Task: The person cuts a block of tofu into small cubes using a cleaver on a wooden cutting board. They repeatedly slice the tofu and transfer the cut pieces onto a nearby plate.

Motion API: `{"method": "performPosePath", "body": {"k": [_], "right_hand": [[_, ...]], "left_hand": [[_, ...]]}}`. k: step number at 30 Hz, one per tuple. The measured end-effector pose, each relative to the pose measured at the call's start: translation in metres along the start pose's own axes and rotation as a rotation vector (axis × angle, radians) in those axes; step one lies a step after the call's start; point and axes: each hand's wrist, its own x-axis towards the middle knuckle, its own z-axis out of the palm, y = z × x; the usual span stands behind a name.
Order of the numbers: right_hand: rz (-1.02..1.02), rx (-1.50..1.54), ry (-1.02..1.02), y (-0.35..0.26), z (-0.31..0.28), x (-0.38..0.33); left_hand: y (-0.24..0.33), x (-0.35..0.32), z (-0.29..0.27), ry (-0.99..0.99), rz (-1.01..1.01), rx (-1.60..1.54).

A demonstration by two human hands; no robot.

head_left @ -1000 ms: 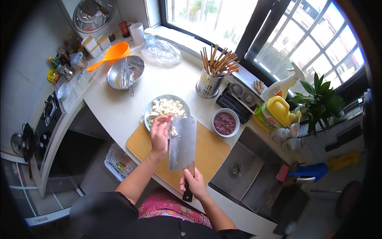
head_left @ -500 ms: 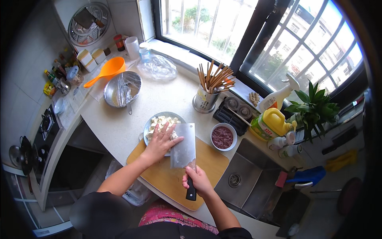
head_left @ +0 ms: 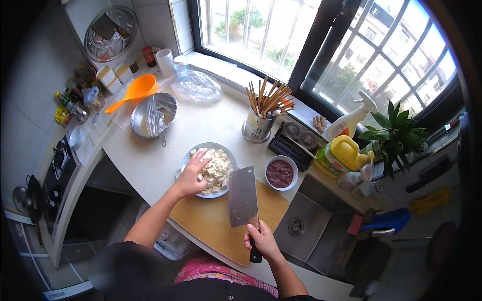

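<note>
My left hand [head_left: 192, 175] reaches over a plate [head_left: 190, 159] heaped with white tofu cubes [head_left: 217, 170], fingers spread and touching the pile. My right hand [head_left: 262, 240] grips the black handle of a broad steel cleaver [head_left: 242, 196], whose flat blade lies over the wooden cutting board [head_left: 211, 223] next to the plate. The plate stands at the board's far left corner on the pale counter.
A small bowl of dark red paste [head_left: 280, 173] stands right of the cleaver. A steel sink [head_left: 314, 220] lies to the right. A chopstick holder [head_left: 257, 125], a steel bowl [head_left: 153, 115], an orange ladle [head_left: 133, 93], a yellow bottle [head_left: 341, 154] and a gas stove [head_left: 57, 160] surround the counter.
My left hand has left the cleaver blade and moved left onto the tofu in the plate. The cleaver has lowered and now lies flatter over the board.
</note>
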Motion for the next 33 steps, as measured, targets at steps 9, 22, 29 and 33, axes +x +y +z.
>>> {"method": "performPosePath", "body": {"k": [9, 22, 29, 33], "right_hand": [[-0.233, -0.133, 0.023, 0.019, 0.005, 0.005], [-0.166, -0.22, -0.108, 0.01, 0.009, 0.029], [-0.191, -0.152, -0.184, 0.002, 0.022, 0.032], [-0.211, -0.156, -0.097, 0.005, 0.019, 0.046]], "left_hand": [[0.004, -0.002, -0.021, 0.081, -0.468, -2.021], [-0.005, -0.007, -0.021, -0.14, -0.514, -1.95], [0.0, -0.014, -0.021, -0.255, -0.543, -1.929], [0.001, -0.016, -0.023, -0.348, -0.555, -1.827]]}}
